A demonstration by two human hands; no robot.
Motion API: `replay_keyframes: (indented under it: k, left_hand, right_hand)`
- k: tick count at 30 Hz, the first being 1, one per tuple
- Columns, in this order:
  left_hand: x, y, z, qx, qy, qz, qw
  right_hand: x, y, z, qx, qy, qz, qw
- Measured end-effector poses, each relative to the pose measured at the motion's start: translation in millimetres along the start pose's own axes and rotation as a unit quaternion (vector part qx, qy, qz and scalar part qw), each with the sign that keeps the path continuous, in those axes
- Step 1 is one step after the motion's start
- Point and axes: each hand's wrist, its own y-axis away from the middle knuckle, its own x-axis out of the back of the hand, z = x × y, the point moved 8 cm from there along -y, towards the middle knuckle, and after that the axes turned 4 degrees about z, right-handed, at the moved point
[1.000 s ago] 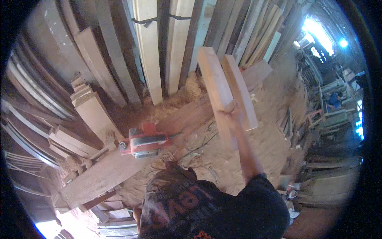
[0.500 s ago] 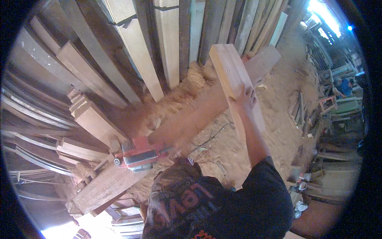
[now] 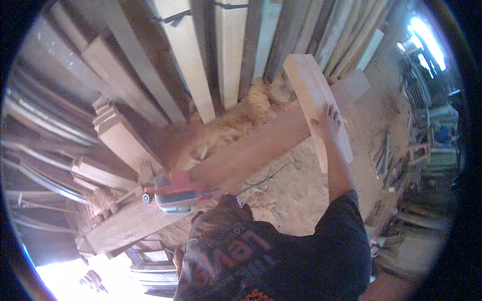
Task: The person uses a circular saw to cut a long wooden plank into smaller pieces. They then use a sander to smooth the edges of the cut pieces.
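My right hand (image 3: pixel 329 120) is closed on a thick pale wooden board (image 3: pixel 307 83), its thumb at the left edge and its fingers across the upper face. The board slants over the far end of a long wooden plank (image 3: pixel 251 140). Toward the plank's near left end sits a red hand-held power tool (image 3: pixel 175 188) that looks like an electric planer, with a round knob on its left side. My left hand is not visible; only the dusty left part of my dark shirt (image 3: pixel 216 231) shows near the tool.
Several long boards (image 3: pixel 232 60) stand along the far side. Stacked cut timber (image 3: pixel 120 135) is at the left. A heap of shavings (image 3: pixel 261 98) lies behind the plank, and a dark cord (image 3: pixel 271 175) runs over the sawdust-covered floor. Clutter fills the right side.
The view has turned slightly, so much of the scene sits farther right. My right hand stays on the board. The red tool still rests on the plank.
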Motion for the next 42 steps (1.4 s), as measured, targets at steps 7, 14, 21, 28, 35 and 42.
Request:
replay_keyframes:
  k: [7,14,21,28,35,42]
  left_hand:
    - [45.6,17.7,38.5,-0.105,0.06,0.074,0.99]
    - [79.5,86.0,159.6,-0.361,0.106,0.127,0.918]
    - [7.0,147.5,216.9,-0.422,0.004,-0.017,0.906]
    - [-71.2,212.5,204.8,-0.351,0.091,-0.34,0.868]
    - [15.1,246.7,282.9,-0.455,0.158,-0.368,0.796]
    - [193.6,320.7,351.2,-0.676,0.292,-0.399,0.546]
  right_hand:
    - [36.5,28.0,-116.4,0.116,-0.121,0.066,0.984]
    - [165.4,235.1,-354.0,0.369,-0.532,0.031,0.761]
    - [252.3,460.8,-415.6,0.607,-0.607,-0.097,0.504]
    - [231.5,490.2,-409.4,0.605,-0.506,-0.183,0.587]
    - [180.4,388.2,-342.9,0.406,-0.479,-0.203,0.751]
    - [33.5,249.4,-287.6,0.374,-0.283,-0.146,0.871]
